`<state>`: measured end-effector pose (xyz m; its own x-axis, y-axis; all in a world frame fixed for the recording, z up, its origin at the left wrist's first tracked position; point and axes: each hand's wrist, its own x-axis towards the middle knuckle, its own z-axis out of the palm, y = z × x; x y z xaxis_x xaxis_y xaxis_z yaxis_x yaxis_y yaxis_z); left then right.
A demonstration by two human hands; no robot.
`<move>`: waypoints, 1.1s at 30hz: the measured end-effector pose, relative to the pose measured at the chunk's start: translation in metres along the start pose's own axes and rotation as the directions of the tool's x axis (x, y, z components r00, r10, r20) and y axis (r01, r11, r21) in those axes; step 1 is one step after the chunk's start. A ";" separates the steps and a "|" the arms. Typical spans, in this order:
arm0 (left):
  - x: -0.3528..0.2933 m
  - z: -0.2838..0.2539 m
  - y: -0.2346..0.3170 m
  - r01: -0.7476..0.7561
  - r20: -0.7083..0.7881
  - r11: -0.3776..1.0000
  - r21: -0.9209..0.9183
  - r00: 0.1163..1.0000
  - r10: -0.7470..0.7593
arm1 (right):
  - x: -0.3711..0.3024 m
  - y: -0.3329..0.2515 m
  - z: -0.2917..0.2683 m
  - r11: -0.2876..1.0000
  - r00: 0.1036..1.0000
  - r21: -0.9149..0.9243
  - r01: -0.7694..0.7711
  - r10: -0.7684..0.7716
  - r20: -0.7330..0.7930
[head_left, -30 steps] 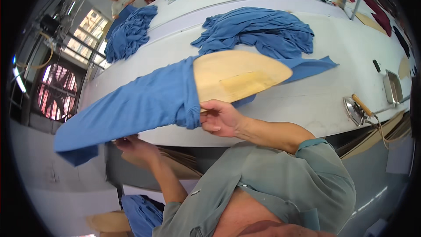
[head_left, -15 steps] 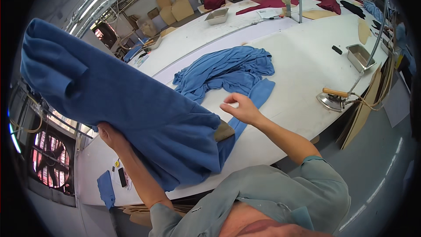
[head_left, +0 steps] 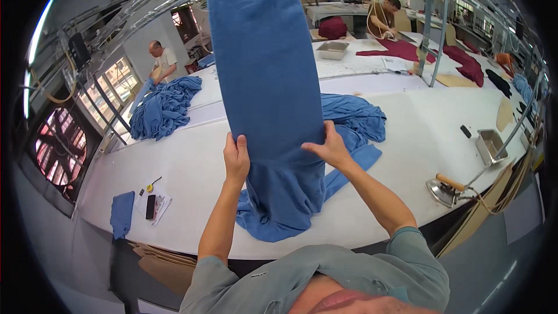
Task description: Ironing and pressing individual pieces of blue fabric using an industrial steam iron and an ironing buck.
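Blue garment (head_left: 264,70) held upright at frame centre, bottom bunched on white table (head_left: 418,134). Left hand (head_left: 236,157) grips its left edge, right hand (head_left: 331,148) its right edge.

Matt blue knit cloth garment (head_left: 264,81), smooth white table (head_left: 192,168), shiny metal iron (head_left: 444,189)

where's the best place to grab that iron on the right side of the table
Probably by the wooden handle on top of the iron, coming from above. The handle lies roughly level along the top of the metal body, clear of it, while the cord trails off to the right, so approach from the table side.
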<state>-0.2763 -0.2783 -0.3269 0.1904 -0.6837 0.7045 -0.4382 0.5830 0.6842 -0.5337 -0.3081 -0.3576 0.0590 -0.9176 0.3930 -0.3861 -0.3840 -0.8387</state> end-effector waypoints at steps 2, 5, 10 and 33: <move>0.039 -0.006 0.030 -0.018 0.060 0.999 -0.045 0.998 0.021 | 0.059 -0.059 -0.026 0.926 0.929 0.092 0.366 -0.358 -0.095; 0.090 0.001 0.087 -0.285 -0.199 0.958 -0.013 0.940 0.277 | 0.118 -0.151 -0.048 0.746 0.849 0.408 0.526 -0.488 -0.202; 0.082 -0.019 0.057 -0.041 -0.008 0.999 -0.023 0.999 0.041 | 0.083 -0.149 -0.027 0.915 0.858 0.038 0.401 -0.361 -0.367; -0.045 -0.067 -0.085 0.482 0.164 0.464 -0.743 0.804 -0.572 | -0.061 0.015 0.015 0.962 0.929 -0.151 -0.229 0.262 0.262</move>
<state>-0.1887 -0.2679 -0.4043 0.2594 -0.9549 0.1442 0.5409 0.2673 0.7975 -0.5296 -0.2595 -0.4000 0.1950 -0.9797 0.0464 -0.5235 -0.1440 -0.8398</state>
